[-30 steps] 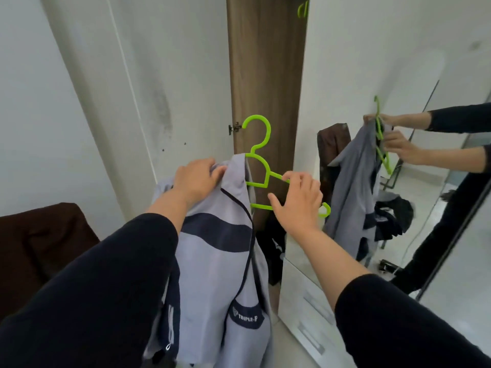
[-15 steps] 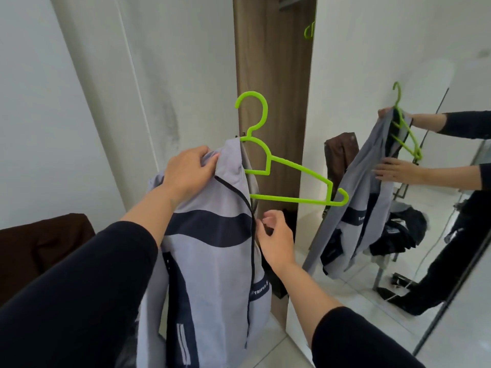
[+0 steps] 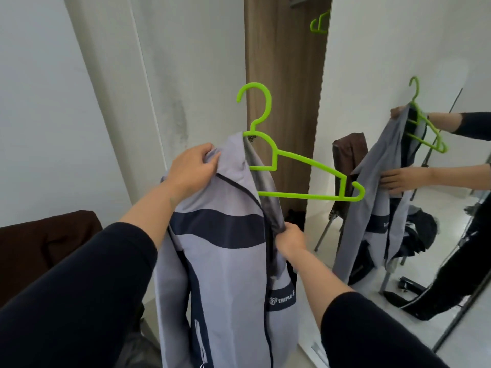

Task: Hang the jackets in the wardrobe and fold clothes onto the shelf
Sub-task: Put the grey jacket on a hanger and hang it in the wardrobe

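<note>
Hanging lengthwise downward, jacket half-covers upright-hooked hanger.

L hand raised, fingers pinching cloth; R hand lower, fingers gripping too.

A white wall fills the left of the frame, with a white pillar standing out from it; grey smudges mark the paint towards the centre. In the upper middle runs a tall wood-grain panel, and to its right a large mirror takes up the right side. The mirror reflects a pale glossy floor and a metal-legged chair draped with brown cloth. At lower left sits a dark brown piece of upholstered furniture. The light is soft and even.
</note>
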The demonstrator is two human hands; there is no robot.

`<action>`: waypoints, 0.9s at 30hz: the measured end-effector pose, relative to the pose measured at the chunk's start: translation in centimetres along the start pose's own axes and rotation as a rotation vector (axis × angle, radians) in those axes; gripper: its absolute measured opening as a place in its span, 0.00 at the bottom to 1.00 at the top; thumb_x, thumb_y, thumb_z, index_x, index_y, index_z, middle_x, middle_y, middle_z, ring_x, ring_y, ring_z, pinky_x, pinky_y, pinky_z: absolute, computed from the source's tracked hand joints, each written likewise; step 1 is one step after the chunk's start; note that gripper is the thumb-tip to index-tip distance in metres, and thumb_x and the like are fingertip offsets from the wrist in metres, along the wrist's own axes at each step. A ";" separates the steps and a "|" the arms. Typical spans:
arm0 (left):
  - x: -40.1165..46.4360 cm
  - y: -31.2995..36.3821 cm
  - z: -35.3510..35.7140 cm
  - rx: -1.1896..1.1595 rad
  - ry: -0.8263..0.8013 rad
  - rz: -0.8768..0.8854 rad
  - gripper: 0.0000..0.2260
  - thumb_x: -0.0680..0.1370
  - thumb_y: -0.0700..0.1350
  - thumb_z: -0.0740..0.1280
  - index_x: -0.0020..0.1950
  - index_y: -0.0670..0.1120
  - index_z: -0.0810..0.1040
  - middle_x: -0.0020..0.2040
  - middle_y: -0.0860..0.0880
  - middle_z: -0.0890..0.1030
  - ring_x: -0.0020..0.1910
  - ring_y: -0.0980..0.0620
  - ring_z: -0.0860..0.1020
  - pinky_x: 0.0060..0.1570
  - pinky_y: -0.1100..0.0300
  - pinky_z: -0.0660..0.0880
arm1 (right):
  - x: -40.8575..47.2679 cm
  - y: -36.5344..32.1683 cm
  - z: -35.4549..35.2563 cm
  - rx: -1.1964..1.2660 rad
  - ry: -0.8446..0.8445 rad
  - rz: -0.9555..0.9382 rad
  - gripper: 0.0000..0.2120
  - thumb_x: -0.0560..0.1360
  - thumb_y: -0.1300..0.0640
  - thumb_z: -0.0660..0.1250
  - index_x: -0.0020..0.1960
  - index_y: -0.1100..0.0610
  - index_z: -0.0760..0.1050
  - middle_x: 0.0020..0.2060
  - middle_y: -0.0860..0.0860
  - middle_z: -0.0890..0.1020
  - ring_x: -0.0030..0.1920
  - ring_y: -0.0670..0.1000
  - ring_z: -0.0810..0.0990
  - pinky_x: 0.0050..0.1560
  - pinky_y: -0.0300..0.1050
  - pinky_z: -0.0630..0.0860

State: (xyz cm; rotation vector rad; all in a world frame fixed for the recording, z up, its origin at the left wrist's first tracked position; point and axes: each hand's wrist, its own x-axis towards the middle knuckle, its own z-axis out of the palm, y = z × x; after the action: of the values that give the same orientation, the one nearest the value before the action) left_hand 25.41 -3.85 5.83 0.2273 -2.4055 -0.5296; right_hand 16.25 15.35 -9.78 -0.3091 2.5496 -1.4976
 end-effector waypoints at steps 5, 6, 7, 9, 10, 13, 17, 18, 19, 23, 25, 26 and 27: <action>-1.0 -3.6 -1.0 0.006 -0.073 -0.021 0.16 0.70 0.55 0.55 0.38 0.42 0.70 0.34 0.43 0.75 0.36 0.46 0.70 0.37 0.53 0.66 | 1.0 0.4 -4.3 0.141 0.108 -0.033 0.10 0.80 0.61 0.59 0.52 0.60 0.79 0.49 0.53 0.78 0.51 0.51 0.75 0.50 0.42 0.68; -1.2 -4.2 -1.2 0.011 -0.082 -0.018 0.18 0.70 0.57 0.54 0.39 0.42 0.71 0.34 0.43 0.75 0.36 0.46 0.70 0.38 0.53 0.66 | 0.9 0.1 -5.1 0.116 0.144 -0.045 0.12 0.80 0.59 0.59 0.56 0.61 0.79 0.52 0.54 0.79 0.55 0.54 0.76 0.51 0.43 0.68; -1.4 -4.8 -1.3 0.019 -0.088 -0.014 0.21 0.69 0.59 0.54 0.39 0.42 0.72 0.34 0.43 0.76 0.36 0.46 0.71 0.38 0.53 0.67 | 0.8 -0.2 -5.9 0.063 0.151 -0.064 0.12 0.80 0.58 0.59 0.55 0.61 0.79 0.51 0.56 0.80 0.55 0.57 0.76 0.49 0.44 0.67; -1.6 -5.9 -1.7 0.046 -0.099 0.004 0.24 0.69 0.63 0.51 0.38 0.43 0.72 0.34 0.43 0.75 0.35 0.46 0.70 0.38 0.53 0.67 | 0.8 -0.8 -6.9 -0.017 0.114 -0.128 0.11 0.80 0.57 0.59 0.41 0.53 0.75 0.41 0.55 0.78 0.47 0.55 0.73 0.43 0.44 0.64; -1.7 -6.3 -1.8 0.065 -0.100 0.017 0.25 0.69 0.65 0.50 0.36 0.43 0.70 0.33 0.43 0.74 0.35 0.46 0.70 0.37 0.53 0.66 | 0.8 -1.1 -7.1 -0.034 0.096 -0.158 0.13 0.80 0.57 0.59 0.37 0.52 0.72 0.37 0.53 0.76 0.45 0.53 0.72 0.41 0.43 0.62; -1.8 -6.9 -2.3 0.132 -0.088 0.089 0.27 0.72 0.65 0.47 0.37 0.42 0.69 0.32 0.43 0.74 0.35 0.43 0.72 0.37 0.51 0.69 | 1.0 -1.5 -7.3 0.023 0.085 -0.251 0.11 0.80 0.58 0.61 0.47 0.64 0.78 0.42 0.61 0.80 0.44 0.51 0.71 0.41 0.43 0.65; -2.0 -7.3 -3.3 0.194 -0.064 0.192 0.23 0.77 0.60 0.50 0.40 0.42 0.69 0.33 0.44 0.75 0.35 0.43 0.73 0.37 0.50 0.69 | 1.2 -2.8 -8.6 0.067 0.062 -0.383 0.10 0.79 0.61 0.62 0.51 0.63 0.80 0.40 0.53 0.78 0.44 0.47 0.72 0.36 0.27 0.66; -2.0 -7.4 -3.4 0.229 -0.068 0.203 0.20 0.80 0.56 0.52 0.40 0.42 0.70 0.33 0.44 0.75 0.34 0.43 0.73 0.36 0.51 0.69 | 1.4 -3.3 -9.1 0.048 0.049 -0.398 0.09 0.79 0.61 0.61 0.50 0.62 0.80 0.38 0.51 0.77 0.42 0.46 0.72 0.36 0.28 0.66; -2.1 -7.6 -3.5 0.275 -0.073 0.213 0.17 0.81 0.53 0.54 0.41 0.42 0.70 0.33 0.45 0.75 0.34 0.42 0.74 0.34 0.52 0.68 | 1.5 -3.8 -9.5 0.021 0.040 -0.407 0.10 0.80 0.60 0.61 0.48 0.60 0.80 0.35 0.49 0.76 0.39 0.45 0.71 0.35 0.30 0.66; -2.8 -7.5 -2.8 0.450 -0.047 0.228 0.16 0.81 0.54 0.54 0.38 0.46 0.68 0.32 0.48 0.73 0.33 0.46 0.72 0.29 0.57 0.62 | 1.9 -5.3 -10.4 -0.044 0.101 -0.458 0.10 0.80 0.61 0.59 0.46 0.57 0.80 0.32 0.46 0.75 0.35 0.44 0.70 0.34 0.30 0.65; -2.8 -7.2 -2.2 0.489 -0.001 0.173 0.16 0.80 0.56 0.54 0.37 0.49 0.67 0.31 0.49 0.74 0.33 0.46 0.72 0.27 0.59 0.60 | 1.7 -6.1 -10.5 -0.087 0.175 -0.499 0.12 0.79 0.62 0.59 0.49 0.58 0.81 0.38 0.51 0.79 0.40 0.48 0.73 0.35 0.29 0.65; -2.8 -6.9 -1.9 0.508 0.029 0.145 0.16 0.80 0.57 0.55 0.37 0.49 0.66 0.31 0.49 0.74 0.33 0.46 0.73 0.27 0.59 0.60 | 1.6 -6.5 -10.5 -0.112 0.212 -0.512 0.12 0.79 0.61 0.58 0.49 0.57 0.81 0.39 0.52 0.80 0.41 0.49 0.74 0.37 0.33 0.67; -2.8 -6.5 -1.6 0.526 0.066 0.122 0.17 0.80 0.57 0.55 0.36 0.49 0.66 0.30 0.49 0.74 0.33 0.45 0.73 0.26 0.60 0.60 | 1.4 -6.9 -10.4 -0.138 0.248 -0.511 0.12 0.78 0.59 0.59 0.49 0.56 0.81 0.40 0.52 0.80 0.42 0.50 0.75 0.38 0.38 0.68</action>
State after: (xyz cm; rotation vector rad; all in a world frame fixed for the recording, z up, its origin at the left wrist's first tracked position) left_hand 28.81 -9.43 2.56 0.3130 -2.4317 0.1729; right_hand 12.95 20.40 1.21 -0.9064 2.9293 -1.5975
